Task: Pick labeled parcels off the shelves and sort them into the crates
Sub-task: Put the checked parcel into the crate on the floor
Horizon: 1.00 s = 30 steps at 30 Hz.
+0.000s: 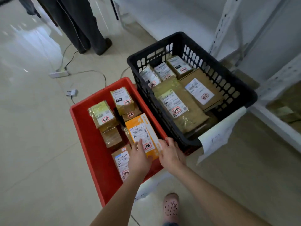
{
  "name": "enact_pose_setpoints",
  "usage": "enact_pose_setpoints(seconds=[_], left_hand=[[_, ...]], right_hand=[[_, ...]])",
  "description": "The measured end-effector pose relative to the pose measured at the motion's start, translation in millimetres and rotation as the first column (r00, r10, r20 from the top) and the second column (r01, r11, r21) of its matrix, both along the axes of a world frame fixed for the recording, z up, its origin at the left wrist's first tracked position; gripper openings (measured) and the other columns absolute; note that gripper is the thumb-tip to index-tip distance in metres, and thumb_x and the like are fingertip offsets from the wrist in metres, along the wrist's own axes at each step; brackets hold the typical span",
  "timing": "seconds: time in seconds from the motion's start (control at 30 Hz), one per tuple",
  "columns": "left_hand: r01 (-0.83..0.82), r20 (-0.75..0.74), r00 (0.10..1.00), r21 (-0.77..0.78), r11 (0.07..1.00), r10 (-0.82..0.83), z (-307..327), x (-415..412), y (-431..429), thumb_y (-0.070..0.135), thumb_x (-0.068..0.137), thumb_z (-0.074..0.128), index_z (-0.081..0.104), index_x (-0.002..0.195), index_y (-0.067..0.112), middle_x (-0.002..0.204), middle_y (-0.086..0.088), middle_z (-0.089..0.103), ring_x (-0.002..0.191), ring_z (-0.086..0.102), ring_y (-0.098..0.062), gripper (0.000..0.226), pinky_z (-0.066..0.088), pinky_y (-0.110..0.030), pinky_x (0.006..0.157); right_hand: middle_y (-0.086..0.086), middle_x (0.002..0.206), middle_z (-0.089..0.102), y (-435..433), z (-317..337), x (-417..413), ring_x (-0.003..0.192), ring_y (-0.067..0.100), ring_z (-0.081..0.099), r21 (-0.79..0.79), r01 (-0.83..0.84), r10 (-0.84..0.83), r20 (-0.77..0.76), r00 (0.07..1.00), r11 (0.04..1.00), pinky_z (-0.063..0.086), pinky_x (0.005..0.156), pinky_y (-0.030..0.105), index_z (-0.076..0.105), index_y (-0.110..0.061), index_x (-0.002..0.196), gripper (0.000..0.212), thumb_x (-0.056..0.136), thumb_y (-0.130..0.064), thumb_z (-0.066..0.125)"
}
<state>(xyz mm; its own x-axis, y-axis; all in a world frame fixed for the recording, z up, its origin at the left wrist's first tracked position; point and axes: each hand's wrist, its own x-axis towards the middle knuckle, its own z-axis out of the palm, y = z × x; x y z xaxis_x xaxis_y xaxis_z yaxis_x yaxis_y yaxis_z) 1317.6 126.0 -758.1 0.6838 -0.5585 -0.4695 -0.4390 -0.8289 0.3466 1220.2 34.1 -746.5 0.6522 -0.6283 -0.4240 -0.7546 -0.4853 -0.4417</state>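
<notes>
An orange parcel [143, 132] with a white barcode label lies tilted inside the red crate [88, 137], on top of several brown labeled parcels [104, 115]. My left hand [138, 158] rests flat on its near end, fingers on the label. My right hand [171, 154] holds its right near edge, next to the crate's rim. To the right, a black slotted crate [234, 82] holds several brown labeled parcels [177, 103].
White metal shelving [276, 82] stands on the right, with brown parcels on a low shelf. Another person's legs [84, 30] stand at the back. A power strip [58, 73] and cables lie on the tiled floor. My pink shoe [171, 207] is near the red crate.
</notes>
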Motion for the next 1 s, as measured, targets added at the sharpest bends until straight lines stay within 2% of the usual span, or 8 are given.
enact_pose_setpoints(seconds=[0.1, 0.27, 0.4, 0.67, 0.8, 1.0], left_hand=[[0.204, 0.078, 0.975, 0.051, 0.978, -0.208, 21.7, -36.8, -1.2, 0.042, 0.087, 0.059, 0.016, 0.15, 0.022, 0.153, -0.002, 0.02, 0.135, 0.035, -0.022, 0.079, 0.05, -0.034, 0.09], [0.531, 0.13, 0.833, 0.08, 0.843, -0.537, 49.3, -124.1, -19.1, 0.037, 0.083, 0.057, 0.022, 0.148, 0.023, 0.15, 0.0, 0.026, 0.13, 0.041, -0.018, 0.075, 0.045, -0.027, 0.092], [0.684, 0.138, 0.715, 0.059, 0.727, -0.685, 71.3, -222.8, -63.2, 0.035, 0.083, 0.058, 0.02, 0.149, 0.024, 0.151, -0.001, 0.023, 0.134, 0.035, -0.022, 0.076, 0.043, -0.033, 0.098], [0.926, 0.175, 0.372, -0.008, 0.376, -0.912, 101.3, -486.1, -113.8, 0.039, 0.088, 0.054, 0.015, 0.149, 0.022, 0.156, -0.002, 0.015, 0.14, 0.027, -0.02, 0.074, 0.034, -0.034, 0.106], [0.967, 0.187, 0.254, -0.037, 0.251, -0.949, 114.2, -612.8, -129.4, 0.038, 0.088, 0.055, 0.018, 0.148, 0.023, 0.155, -0.001, 0.016, 0.138, 0.028, -0.02, 0.073, 0.036, -0.034, 0.104], [0.995, 0.17, 0.098, -0.05, 0.091, -0.981, 112.5, -757.4, -148.5, 0.036, 0.086, 0.057, 0.023, 0.147, 0.021, 0.153, 0.0, 0.018, 0.136, 0.03, -0.021, 0.072, 0.039, -0.035, 0.103]], right_hand=[[-0.006, 0.143, 0.029, 4.8, 17.4, -43.2, 0.127, 0.019, 0.038, 0.023, 0.009, -0.01, 0.042, 0.999, 1.0, 0.043, 0.099, 0.036, 0.035, -0.033, 0.14, 0.053, 0.091, -0.026, 0.055], [-0.005, 0.143, 0.033, -4.4, 41.1, -152.7, 0.124, 0.019, 0.039, -0.009, 0.109, -0.108, 0.026, 0.994, 0.994, 0.041, 0.093, 0.031, 0.033, -0.029, 0.142, 0.056, 0.09, -0.032, 0.054], [0.0, 0.144, 0.033, -19.6, 59.4, -272.9, 0.128, 0.021, 0.036, -0.098, 0.288, -0.289, -0.004, 0.957, 0.953, 0.037, 0.099, 0.032, 0.031, -0.024, 0.142, 0.057, 0.09, -0.035, 0.054], [0.002, 0.146, 0.031, -21.6, 92.7, -543.0, 0.133, 0.022, 0.03, -0.197, 0.614, -0.633, -0.042, 0.773, 0.764, 0.034, 0.104, 0.033, 0.026, -0.023, 0.145, 0.063, 0.091, -0.04, 0.054], [0.006, 0.142, 0.034, -12.2, 103.3, -673.3, 0.129, 0.025, 0.033, -0.238, 0.748, -0.778, -0.057, 0.626, 0.62, 0.036, 0.1, 0.035, 0.032, -0.02, 0.14, 0.057, 0.09, -0.038, 0.053], [0.005, 0.149, 0.029, 0.8, 98.0, -818.5, 0.136, 0.026, 0.028, -0.225, 0.879, -0.906, -0.049, 0.42, 0.42, 0.033, 0.107, 0.037, 0.029, -0.02, 0.144, 0.063, 0.09, -0.038, 0.056]])
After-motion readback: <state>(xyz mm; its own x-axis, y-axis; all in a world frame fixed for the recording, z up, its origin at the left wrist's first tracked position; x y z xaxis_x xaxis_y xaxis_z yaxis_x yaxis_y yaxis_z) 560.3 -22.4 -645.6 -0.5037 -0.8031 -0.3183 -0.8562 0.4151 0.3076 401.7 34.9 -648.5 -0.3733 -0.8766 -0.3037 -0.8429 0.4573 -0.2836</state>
